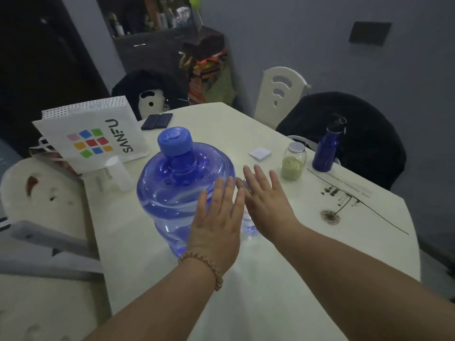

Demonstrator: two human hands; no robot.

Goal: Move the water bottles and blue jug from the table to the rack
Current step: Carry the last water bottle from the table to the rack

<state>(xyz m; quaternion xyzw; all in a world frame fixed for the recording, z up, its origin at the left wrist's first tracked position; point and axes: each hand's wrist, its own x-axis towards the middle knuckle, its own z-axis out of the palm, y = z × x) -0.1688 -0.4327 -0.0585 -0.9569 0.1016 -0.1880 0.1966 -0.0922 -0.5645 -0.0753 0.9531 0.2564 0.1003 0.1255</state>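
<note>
Cream-coloured table (270, 279) carries everything; the blue jug (177, 193) stands upright near its middle, capped; the left hand (216, 225) hovers flat, fingers spread, in front of the jug's side; the right hand (266, 205), equally splayed and empty, covers a small clear bottle (248, 226); a dark blue bottle (326, 150) stands at the far right edge.

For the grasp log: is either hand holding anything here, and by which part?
Nothing held. Left hand and right hand are open, fingers spread, by the blue jug.
</note>
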